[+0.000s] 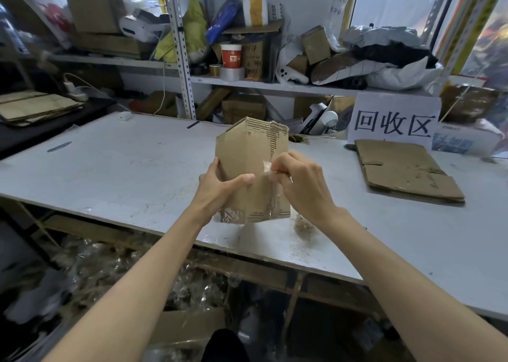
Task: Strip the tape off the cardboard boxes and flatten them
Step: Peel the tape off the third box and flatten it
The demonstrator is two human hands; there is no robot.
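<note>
A small brown cardboard box (244,152) is held upright above the white table (110,169), its top edge torn and ragged. My left hand (220,188) grips its left side, thumb across the front face. My right hand (299,183) pinches a strip of clear tape (267,167) that runs down the box's front seam. More clear tape clings near the box's bottom edge. A flattened cardboard box (404,169) lies on the table at the right.
A white sign with black characters (393,121) stands behind the flat box. Cluttered shelves (247,82) run along the back. Flat cardboard (35,108) is stacked at far left. Crumpled tape and scraps (115,268) fill the floor under the table's front edge.
</note>
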